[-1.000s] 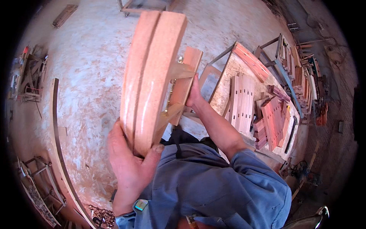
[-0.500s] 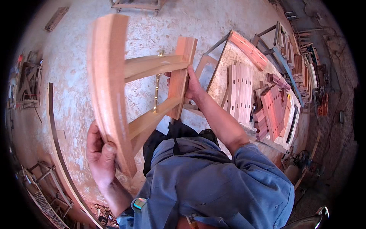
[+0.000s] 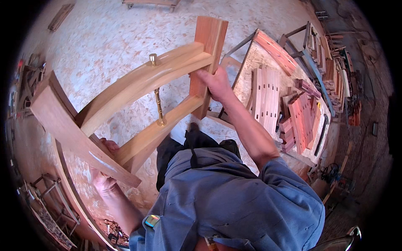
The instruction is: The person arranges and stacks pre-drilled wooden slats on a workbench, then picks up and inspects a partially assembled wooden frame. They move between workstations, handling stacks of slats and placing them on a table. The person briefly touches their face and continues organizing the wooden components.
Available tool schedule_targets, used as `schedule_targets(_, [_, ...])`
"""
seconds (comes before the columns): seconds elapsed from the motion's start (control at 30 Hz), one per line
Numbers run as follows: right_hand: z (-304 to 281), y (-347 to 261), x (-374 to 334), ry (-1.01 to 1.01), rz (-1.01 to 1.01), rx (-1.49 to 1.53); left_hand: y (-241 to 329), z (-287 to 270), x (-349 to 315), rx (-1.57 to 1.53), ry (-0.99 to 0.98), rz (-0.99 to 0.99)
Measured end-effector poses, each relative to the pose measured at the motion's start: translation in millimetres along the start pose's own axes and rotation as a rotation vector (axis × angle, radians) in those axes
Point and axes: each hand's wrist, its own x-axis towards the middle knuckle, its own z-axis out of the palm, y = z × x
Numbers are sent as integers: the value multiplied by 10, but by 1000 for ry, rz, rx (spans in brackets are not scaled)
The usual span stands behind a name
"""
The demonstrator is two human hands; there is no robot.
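Both my hands hold up a pale wooden frame [image 3: 144, 77], made of two end posts joined by two curved rails. A turned brass rod [image 3: 159, 107] runs between the rails, and its brass knob [image 3: 153, 59] stands above the upper rail. My left hand [image 3: 104, 180] is closed around the left post [image 3: 77, 129] near its lower end; the post hides part of the fingers. On the right post [image 3: 214, 37], my right hand [image 3: 217, 85] grips around the middle, below the upper rail, with some fingers hidden behind the wood. The frame tilts, its left end lower.
To the right stands a worktable [image 3: 247, 56] bearing slotted wooden slats [image 3: 264, 96] and reddish wood pieces [image 3: 299, 121]. Stacked timber [image 3: 335, 83] lies beyond it. A long wooden strip [image 3: 67, 178] curves along the left, near a rack [image 3: 52, 192]. At the top is a low trolley [image 3: 153, 3].
The frame has turned: its left post has swung left and leans over, and the right post has risen slightly. My left hand has shifted down and left, still gripping; the right keeps its hold.
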Motion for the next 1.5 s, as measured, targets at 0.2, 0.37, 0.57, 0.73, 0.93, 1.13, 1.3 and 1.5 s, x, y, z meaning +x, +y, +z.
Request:
schedule_targets(0.2, [96, -419, 6, 66, 151, -412, -549, -636, -121, -379, -20, -13])
schedule_targets(0.37, [231, -613, -95, -15, 77, -380, -737, -525, 96, -563, 108, -23])
schedule_targets(0.57, [274, -906, -173, -153, 112, -585, -804, -459, 46, -681, 203, -34])
schedule_targets(0.73, [316, -852, -140, -180, 101, -590, -850, -461, 40, -668, 243, -56])
schedule_targets(0.93, [308, -696, -97, -182, 101, -536, -908, -499, 33, -670, 283, -98])
schedule_targets(1.13, [328, -720, -112, -228, 165, -207, -969, -504, 15, -667, 298, -80])
schedule_targets(1.3, [301, -810, -128, -292, 225, -45, -1053, -494, 47, -703, 284, -52])
schedule_targets(1.5, [371, -828, -170, -272, 164, -45, -1102, -552, 17, -723, 284, -84])
